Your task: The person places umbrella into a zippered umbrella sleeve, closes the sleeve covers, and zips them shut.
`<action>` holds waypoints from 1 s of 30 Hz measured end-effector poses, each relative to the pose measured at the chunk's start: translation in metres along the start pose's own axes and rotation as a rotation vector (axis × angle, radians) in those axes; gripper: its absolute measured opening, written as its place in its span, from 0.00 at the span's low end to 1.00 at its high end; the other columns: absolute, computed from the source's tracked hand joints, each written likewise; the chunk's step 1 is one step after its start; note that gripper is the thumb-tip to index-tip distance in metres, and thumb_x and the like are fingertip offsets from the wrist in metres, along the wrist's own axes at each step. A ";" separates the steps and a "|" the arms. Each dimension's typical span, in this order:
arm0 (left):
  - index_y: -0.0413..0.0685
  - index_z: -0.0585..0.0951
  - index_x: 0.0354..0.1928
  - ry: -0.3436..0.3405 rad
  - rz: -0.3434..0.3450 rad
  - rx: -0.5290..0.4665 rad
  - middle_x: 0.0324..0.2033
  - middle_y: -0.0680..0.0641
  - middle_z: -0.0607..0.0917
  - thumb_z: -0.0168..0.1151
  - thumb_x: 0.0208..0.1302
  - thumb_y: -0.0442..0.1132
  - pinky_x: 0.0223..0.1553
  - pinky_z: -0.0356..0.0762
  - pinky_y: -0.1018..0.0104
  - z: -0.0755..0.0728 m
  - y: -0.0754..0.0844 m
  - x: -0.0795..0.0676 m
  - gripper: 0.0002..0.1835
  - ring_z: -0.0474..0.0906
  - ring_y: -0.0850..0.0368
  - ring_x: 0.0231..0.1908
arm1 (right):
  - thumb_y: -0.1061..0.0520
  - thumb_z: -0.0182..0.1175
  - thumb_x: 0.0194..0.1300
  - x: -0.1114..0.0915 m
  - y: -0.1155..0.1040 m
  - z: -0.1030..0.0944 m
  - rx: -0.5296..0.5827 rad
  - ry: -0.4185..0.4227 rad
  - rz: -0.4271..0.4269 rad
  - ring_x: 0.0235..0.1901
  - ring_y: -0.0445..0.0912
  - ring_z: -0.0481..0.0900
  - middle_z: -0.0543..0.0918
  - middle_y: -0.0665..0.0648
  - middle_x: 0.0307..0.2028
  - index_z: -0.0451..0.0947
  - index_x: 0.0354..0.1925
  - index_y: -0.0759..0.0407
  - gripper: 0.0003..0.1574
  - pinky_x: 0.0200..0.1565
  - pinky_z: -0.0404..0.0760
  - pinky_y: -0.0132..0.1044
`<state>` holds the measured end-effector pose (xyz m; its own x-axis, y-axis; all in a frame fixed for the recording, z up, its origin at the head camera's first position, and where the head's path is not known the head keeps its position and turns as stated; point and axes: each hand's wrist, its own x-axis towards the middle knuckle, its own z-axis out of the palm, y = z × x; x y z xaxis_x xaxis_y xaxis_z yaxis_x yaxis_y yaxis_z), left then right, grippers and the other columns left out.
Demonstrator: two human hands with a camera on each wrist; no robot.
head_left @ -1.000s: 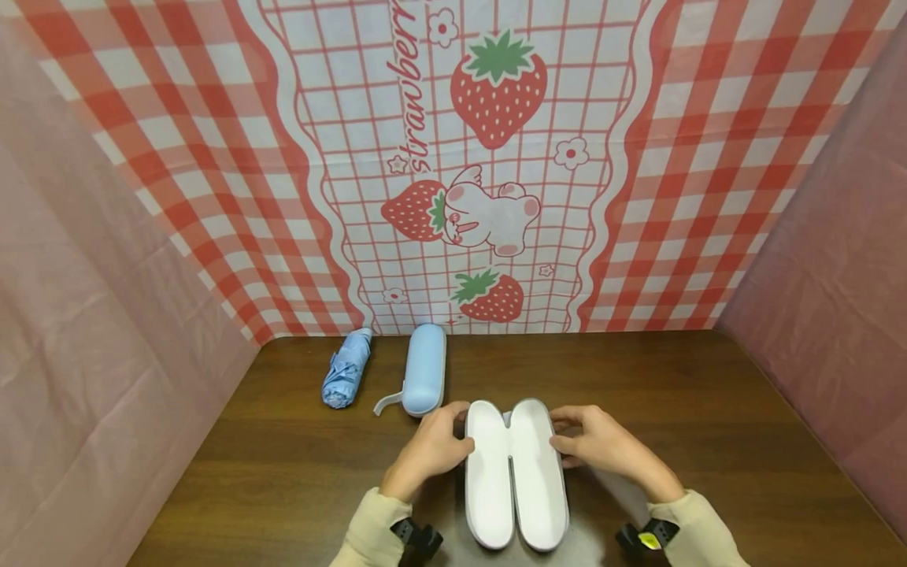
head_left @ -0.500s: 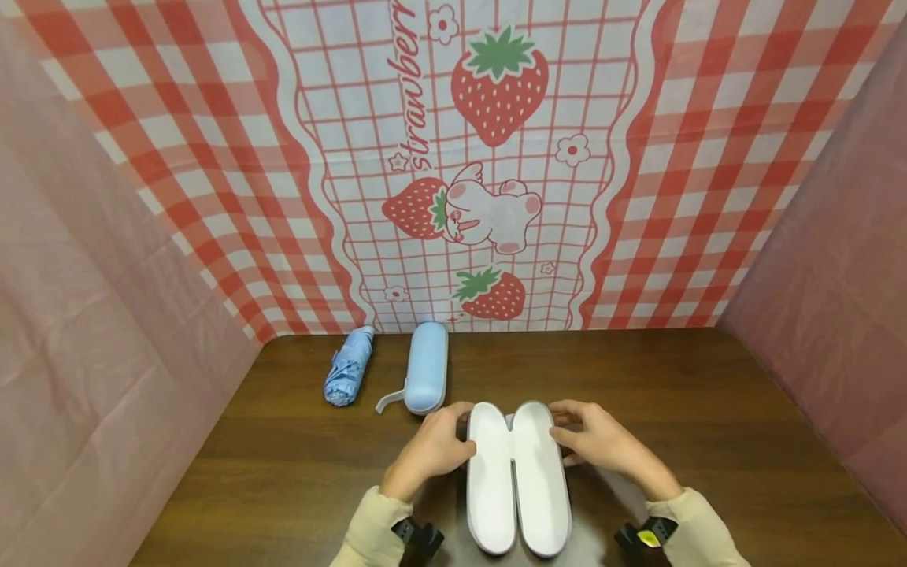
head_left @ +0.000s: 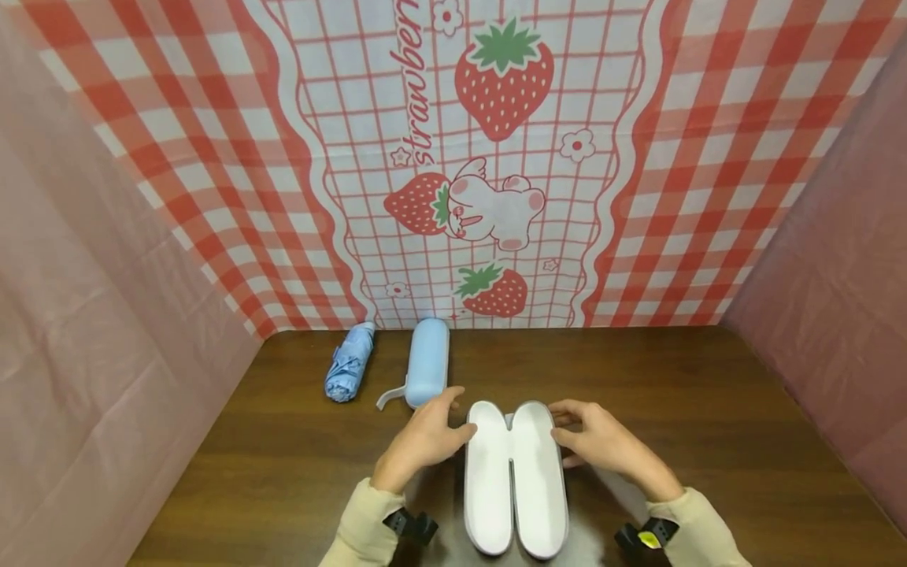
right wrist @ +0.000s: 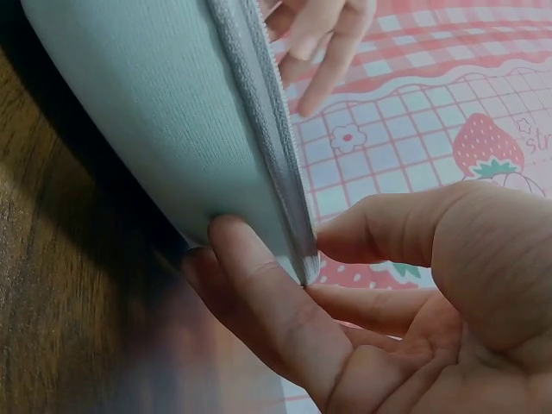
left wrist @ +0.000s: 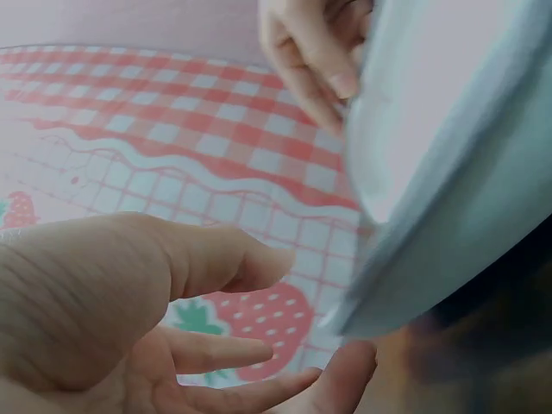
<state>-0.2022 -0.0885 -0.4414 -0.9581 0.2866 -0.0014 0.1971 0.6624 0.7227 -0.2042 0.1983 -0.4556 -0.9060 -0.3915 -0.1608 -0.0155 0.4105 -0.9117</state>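
Gripping the unfolded case (head_left: 538, 480) by its R edge, R hand (head_left: 602, 439) faces L hand (head_left: 427, 435) in head view; case sits b/w them, white lining up. Blue case (head_left: 428, 362) & folded umbrella (head_left: 349, 362) lie farther back, L side. L wrist view: L fingers loosely spread, thumb apart from rim. R wrist view: thumb on zip edge, fingers vs. outer shell.

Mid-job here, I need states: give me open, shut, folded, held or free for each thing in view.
Near case: open, halves side by side, white insides showing, nothing seen inside.
Blue case: shut.
Umbrella: folded, lying on the table.
Left grip: free, fingers extended beside the near case; contact unclear.
Right grip: pinching the near case's edge.
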 end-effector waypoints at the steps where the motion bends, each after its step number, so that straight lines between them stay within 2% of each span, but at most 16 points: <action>1: 0.34 0.69 0.71 0.013 0.002 -0.008 0.57 0.32 0.82 0.67 0.66 0.40 0.57 0.78 0.41 -0.004 0.000 0.001 0.34 0.79 0.35 0.58 | 0.64 0.58 0.73 0.000 -0.001 0.000 -0.002 0.002 0.000 0.46 0.56 0.85 0.77 0.79 0.58 0.67 0.67 0.77 0.30 0.35 0.89 0.44; 5: 0.37 0.71 0.71 0.092 0.025 0.011 0.57 0.33 0.83 0.67 0.67 0.41 0.55 0.79 0.42 -0.021 0.000 0.004 0.33 0.80 0.36 0.57 | 0.64 0.59 0.72 -0.002 -0.002 -0.001 0.001 -0.004 -0.002 0.44 0.54 0.86 0.77 0.79 0.57 0.66 0.67 0.78 0.30 0.35 0.89 0.44; 11: 0.40 0.73 0.70 0.191 0.042 0.072 0.58 0.35 0.83 0.68 0.66 0.40 0.45 0.83 0.50 -0.057 -0.006 0.018 0.32 0.84 0.45 0.43 | 0.64 0.59 0.72 -0.003 0.000 -0.001 -0.003 -0.006 -0.003 0.44 0.54 0.86 0.77 0.79 0.57 0.67 0.66 0.79 0.30 0.35 0.89 0.43; 12: 0.40 0.73 0.70 0.199 0.041 0.088 0.58 0.35 0.83 0.68 0.66 0.40 0.46 0.83 0.50 -0.063 -0.008 0.021 0.32 0.85 0.45 0.43 | 0.64 0.59 0.72 -0.003 0.000 -0.001 -0.006 -0.007 -0.004 0.44 0.55 0.85 0.77 0.79 0.57 0.67 0.66 0.79 0.30 0.35 0.89 0.43; 15: 0.38 0.73 0.70 0.216 0.026 0.142 0.58 0.33 0.82 0.68 0.67 0.39 0.54 0.80 0.45 -0.081 -0.019 0.028 0.31 0.82 0.40 0.53 | 0.64 0.58 0.72 -0.001 -0.002 -0.002 -0.017 -0.019 -0.004 0.45 0.55 0.85 0.77 0.79 0.57 0.66 0.66 0.78 0.30 0.35 0.89 0.44; 19: 0.33 0.72 0.69 0.200 0.009 0.210 0.61 0.29 0.80 0.65 0.69 0.38 0.62 0.75 0.41 -0.099 -0.031 0.040 0.30 0.76 0.34 0.62 | 0.65 0.58 0.72 -0.002 -0.002 -0.003 -0.021 -0.018 -0.003 0.45 0.55 0.85 0.77 0.80 0.57 0.66 0.66 0.78 0.30 0.35 0.89 0.44; 23: 0.30 0.72 0.68 0.197 -0.005 0.271 0.62 0.29 0.79 0.64 0.69 0.39 0.64 0.74 0.41 -0.112 -0.040 0.054 0.30 0.74 0.33 0.64 | 0.65 0.58 0.72 -0.002 -0.002 -0.003 -0.014 -0.012 -0.007 0.45 0.56 0.85 0.77 0.80 0.57 0.67 0.66 0.78 0.29 0.35 0.89 0.44; 27: 0.31 0.71 0.69 0.207 -0.061 0.308 0.62 0.29 0.77 0.62 0.70 0.40 0.66 0.71 0.40 -0.122 -0.046 0.065 0.30 0.72 0.31 0.64 | 0.66 0.58 0.71 -0.002 -0.001 -0.002 0.007 -0.013 -0.023 0.45 0.56 0.86 0.77 0.80 0.56 0.67 0.66 0.80 0.29 0.35 0.89 0.44; 30: 0.30 0.71 0.68 0.245 -0.086 0.322 0.62 0.27 0.77 0.62 0.69 0.40 0.66 0.70 0.38 -0.129 -0.054 0.074 0.30 0.71 0.29 0.64 | 0.66 0.58 0.71 -0.002 -0.002 -0.002 0.004 -0.009 -0.037 0.45 0.57 0.85 0.78 0.80 0.55 0.66 0.65 0.81 0.29 0.35 0.89 0.44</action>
<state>-0.3105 -0.1922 -0.3913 -0.9873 0.0734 0.1408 0.1323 0.8707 0.4738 -0.2036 0.2002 -0.4527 -0.9009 -0.4139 -0.1305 -0.0471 0.3921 -0.9187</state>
